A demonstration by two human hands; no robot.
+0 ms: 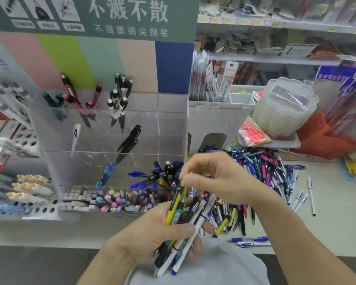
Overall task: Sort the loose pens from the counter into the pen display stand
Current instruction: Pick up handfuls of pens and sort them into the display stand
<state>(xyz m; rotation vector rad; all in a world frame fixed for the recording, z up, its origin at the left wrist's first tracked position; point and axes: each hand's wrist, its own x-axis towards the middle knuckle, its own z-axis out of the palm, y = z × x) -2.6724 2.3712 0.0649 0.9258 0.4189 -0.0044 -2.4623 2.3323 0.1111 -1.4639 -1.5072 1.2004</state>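
Observation:
My left hand point(150, 237) grips a bundle of pens point(183, 219), yellow, teal, black and white, held upright in front of me. My right hand point(212, 177) reaches over the bundle and pinches the top of the yellow pen point(176, 204) with thumb and fingers. The clear acrylic pen display stand point(111, 128) rises behind, its tiered compartments holding black, red, teal and blue pens. A heap of loose pens point(265, 171) lies on the counter to the right, and more lie under my right wrist.
A stack of clear plastic containers point(284, 108) and packaged red scissors point(254, 134) sit on a tray at the right. White marker racks point(29, 188) stand at the left. Shelves of stationery point(275, 54) fill the back. The white counter point(327, 223) shows at the right.

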